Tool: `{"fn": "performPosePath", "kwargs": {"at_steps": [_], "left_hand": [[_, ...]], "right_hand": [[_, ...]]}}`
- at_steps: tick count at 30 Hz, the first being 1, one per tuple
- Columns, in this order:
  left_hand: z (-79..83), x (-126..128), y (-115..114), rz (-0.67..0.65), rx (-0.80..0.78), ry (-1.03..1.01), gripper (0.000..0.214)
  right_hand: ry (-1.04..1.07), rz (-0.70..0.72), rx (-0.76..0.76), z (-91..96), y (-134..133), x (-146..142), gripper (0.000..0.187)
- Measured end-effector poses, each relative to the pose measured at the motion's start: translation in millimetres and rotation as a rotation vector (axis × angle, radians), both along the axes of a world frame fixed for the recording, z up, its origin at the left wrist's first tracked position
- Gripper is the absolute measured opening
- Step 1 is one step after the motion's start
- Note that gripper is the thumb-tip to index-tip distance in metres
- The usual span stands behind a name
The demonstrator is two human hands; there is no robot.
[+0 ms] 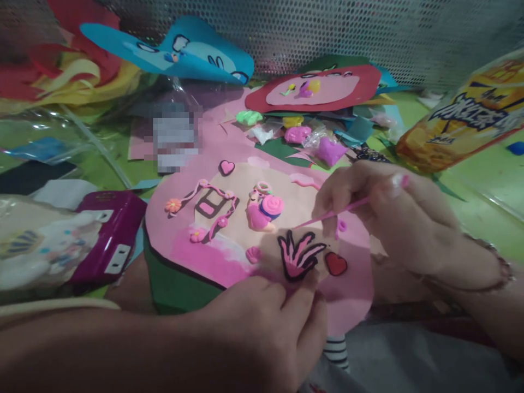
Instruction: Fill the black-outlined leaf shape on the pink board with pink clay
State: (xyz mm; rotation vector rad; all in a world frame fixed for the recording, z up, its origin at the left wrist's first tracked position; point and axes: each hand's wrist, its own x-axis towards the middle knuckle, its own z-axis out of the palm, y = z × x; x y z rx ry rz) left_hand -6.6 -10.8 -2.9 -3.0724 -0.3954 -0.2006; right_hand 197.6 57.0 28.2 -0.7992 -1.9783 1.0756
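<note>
A pink paper picture (352,305) lies in front of me, with clay shapes on its beige centre. My left hand (266,327) is closed at the near edge of the picture, its curled fingers against the pink, black-outlined clay plant (298,259); its thumb is hidden. Between the fingers of my right hand (385,218) is a thin pink stick (347,207), its tip just above the plant. A clay snail (264,210) sits mid-picture. Around it are a red clay heart (336,264), a pink heart (227,167) and a flowered clay frame (213,202).
Clay lumps (297,134) and a red paper picture (315,90) lie beyond. A yellow snack bag (462,114) stands at the right, a purple-ended pouch (106,234) at the left. Blue paper (192,52) leans near the perforated metal panel (311,33).
</note>
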Motion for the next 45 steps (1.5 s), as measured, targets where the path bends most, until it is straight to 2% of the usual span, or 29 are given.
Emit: {"fn": "performPosePath", "kwargs": {"at_steps": [5, 10, 20, 45], "left_hand": [[-1.2, -0.5, -3.0, 0.050, 0.013, -0.010, 0.039], [-1.2, -0.7, -4.3, 0.074, 0.039, -0.011, 0.038], [-5.6, 0.3, -6.4, 0.096, 0.040, -0.052, 0.036], [-7.6, 1.0, -6.9, 0.092, 0.037, -0.062, 0.038]], "right_hand": [[-0.210, 0.041, 0.110, -1.6, 1.5, -1.4, 0.036], [-0.258, 0.052, 0.201, -1.9, 3.3, -3.2, 0.036], [-0.325, 0.064, 0.215, -1.6, 4.8, -2.1, 0.030], [-0.391, 0.048, 0.271, -0.1, 5.7, -2.1, 0.030]]}}
